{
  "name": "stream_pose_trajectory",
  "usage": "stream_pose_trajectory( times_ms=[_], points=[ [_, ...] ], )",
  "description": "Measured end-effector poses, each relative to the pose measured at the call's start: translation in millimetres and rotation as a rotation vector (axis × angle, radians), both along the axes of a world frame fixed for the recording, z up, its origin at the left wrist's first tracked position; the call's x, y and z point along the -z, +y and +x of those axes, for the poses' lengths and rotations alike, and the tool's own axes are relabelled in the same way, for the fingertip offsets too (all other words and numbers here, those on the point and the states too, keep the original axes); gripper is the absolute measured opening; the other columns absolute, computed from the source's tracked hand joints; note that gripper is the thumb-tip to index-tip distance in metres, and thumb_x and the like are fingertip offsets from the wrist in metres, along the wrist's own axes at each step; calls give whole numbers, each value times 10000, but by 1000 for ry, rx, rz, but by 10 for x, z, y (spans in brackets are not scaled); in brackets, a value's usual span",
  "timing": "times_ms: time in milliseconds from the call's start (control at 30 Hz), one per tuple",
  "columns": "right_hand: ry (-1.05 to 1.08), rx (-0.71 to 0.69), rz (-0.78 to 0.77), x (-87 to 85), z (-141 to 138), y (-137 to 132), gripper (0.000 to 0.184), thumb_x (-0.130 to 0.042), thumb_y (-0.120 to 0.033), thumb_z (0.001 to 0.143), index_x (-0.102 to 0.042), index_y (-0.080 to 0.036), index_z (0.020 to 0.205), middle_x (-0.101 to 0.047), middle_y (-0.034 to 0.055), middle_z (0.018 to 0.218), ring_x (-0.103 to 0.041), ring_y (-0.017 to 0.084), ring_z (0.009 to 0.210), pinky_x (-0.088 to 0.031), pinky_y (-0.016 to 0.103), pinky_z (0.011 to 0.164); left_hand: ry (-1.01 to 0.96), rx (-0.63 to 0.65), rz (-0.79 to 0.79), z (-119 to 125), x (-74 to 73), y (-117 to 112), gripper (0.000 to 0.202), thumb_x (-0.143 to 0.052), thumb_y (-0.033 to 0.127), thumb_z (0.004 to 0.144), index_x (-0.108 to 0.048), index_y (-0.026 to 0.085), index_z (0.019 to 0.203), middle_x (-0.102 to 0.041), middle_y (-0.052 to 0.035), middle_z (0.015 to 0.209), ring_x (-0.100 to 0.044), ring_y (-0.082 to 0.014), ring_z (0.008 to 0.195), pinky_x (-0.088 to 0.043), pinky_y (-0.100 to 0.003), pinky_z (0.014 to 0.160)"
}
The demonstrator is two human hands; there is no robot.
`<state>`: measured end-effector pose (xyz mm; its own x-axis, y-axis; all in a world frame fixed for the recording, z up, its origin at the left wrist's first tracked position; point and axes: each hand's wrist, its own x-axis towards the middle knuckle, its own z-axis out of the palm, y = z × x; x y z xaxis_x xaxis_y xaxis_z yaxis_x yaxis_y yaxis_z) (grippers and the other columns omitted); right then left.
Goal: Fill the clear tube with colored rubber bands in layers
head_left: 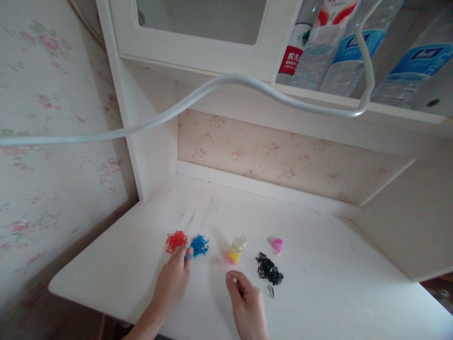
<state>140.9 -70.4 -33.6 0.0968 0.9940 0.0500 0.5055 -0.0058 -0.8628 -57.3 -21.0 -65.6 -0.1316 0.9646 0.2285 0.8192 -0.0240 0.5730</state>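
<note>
One hand [173, 282] (the left) touches blue bands [200, 245]

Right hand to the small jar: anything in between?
Nothing visible. Only bare desk lies between the right hand and the jar. The black bands lie off to the right; the left hand is at the blue bands, clear of that line.

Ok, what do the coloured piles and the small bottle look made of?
The red pile of tiny loops, blue pile and black pile look like thin rubber or silicone bands, matte and tangled. The small clear bottle seems glossy transparent plastic; yellow contents show through.
</note>
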Motion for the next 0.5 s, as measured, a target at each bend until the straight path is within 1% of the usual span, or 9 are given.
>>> stream_pose_trajectory(
  times_ms=[67,100,167,267,333,400,500],
  points=[
    [-102,-105,-28,95,-148,-65,370,-446,-464,898,-709,-209,847,-569,-13,526,-513,131,478,-326,204,465,8,-4,30,5,-15,-2,372,-303,375,960,-610,176,1023,-689,-105,1026,-663,-216,952,-495,-311,808],
    [-152,-141,-29,105,-218,-77,326,-448,-418,903,-709,-226,862,-603,-11,549,-551,136,501,-355,198,492,15,-3,43,7,-23,-7,359,-317,378,955,-614,181,1003,-690,-100,1015,-664,-214,947,-494,-304,810],
    [-231,-182,-16,71,-339,-60,265,-449,-339,907,-701,-260,933,-667,-9,622,-613,141,562,-398,188,553,19,2,45,10,-46,-24,334,-339,376,948,-615,187,956,-692,-86,967,-671,-207,906,-495,-291,788],
    [-282,-203,6,-17,-482,45,269,-440,-301,918,-666,-282,1062,-706,-9,689,-652,140,610,-413,178,573,6,20,12,23,-91,-59,309,-342,360,946,-604,197,939,-684,-69,950,-672,-194,864,-492,-274,740],
    [-295,-213,22,-44,-559,139,281,-433,-294,924,-640,-288,1115,-713,-14,702,-658,135,612,-409,173,565,16,27,-13,41,-117,-75,293,-341,343,947,-600,205,948,-678,-63,969,-671,-187,851,-486,-266,712],
    [-314,-215,37,-37,-619,224,284,-430,-281,925,-626,-302,1130,-718,-21,718,-663,135,617,-399,172,549,46,12,-37,60,-130,-78,281,-346,331,945,-600,211,963,-675,-61,983,-672,-189,839,-479,-264,686],
    [-348,-212,71,-1,-667,295,282,-433,-248,918,-630,-317,1106,-730,-19,786,-679,146,666,-384,179,540,68,-4,-54,79,-140,-75,299,-341,344,951,-609,212,967,-678,-66,985,-674,-200,844,-476,-270,681]
  ],
)
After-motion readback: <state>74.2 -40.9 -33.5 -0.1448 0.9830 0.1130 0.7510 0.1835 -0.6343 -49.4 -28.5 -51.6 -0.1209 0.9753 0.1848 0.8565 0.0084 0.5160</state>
